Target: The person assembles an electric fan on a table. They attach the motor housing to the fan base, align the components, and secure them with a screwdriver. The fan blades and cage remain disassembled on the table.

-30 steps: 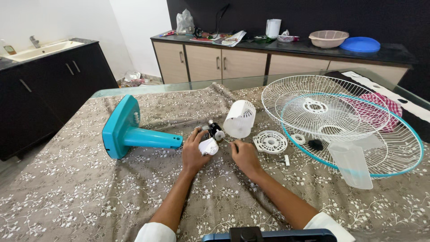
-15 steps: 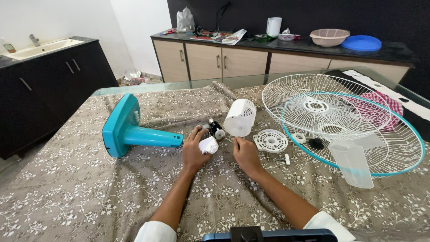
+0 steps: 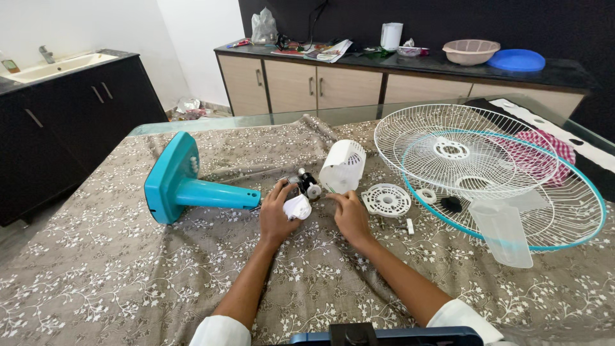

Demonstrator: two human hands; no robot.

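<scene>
- Two bare hands at work at the middle of a table under a brown floral cloth [image 3: 128, 269], seen from the head camera, the only view.
- Left hand [image 3: 277, 214] curled around a small white plastic part [image 3: 298, 207], fingers closed on it, held just above the cloth.
- Right hand [image 3: 350, 214] just beside it, fingertips [image 3: 336, 197] pinched together near a thin metal piece; whether anything is actually gripped cannot be told.
- Small black-and-silver motor assembly [image 3: 307, 184] lying just beyond the left hand, touching or nearly touching the white part.
- White slotted motor cover [image 3: 342, 166] on its side directly behind the right hand, close to the motor.
- Teal fan stand [image 3: 186, 187] lying on its side to the left, its neck reaching up to the left hand.
- Round white perforated disc [image 3: 386, 200] flat on the cloth just right of the right hand, with a small white ring [image 3: 426, 195] and a black knob [image 3: 452, 204] further right.
- White wire guard [image 3: 461, 150] resting over a teal-rimmed guard [image 3: 576, 211] on the right of the table; translucent fan blade [image 3: 503, 230] lying on top.
- Beyond the table: counter with a pink bowl [image 3: 471, 52] and a blue lid [image 3: 516, 60]; sink [image 3: 54, 65] on dark cabinets far left.
</scene>
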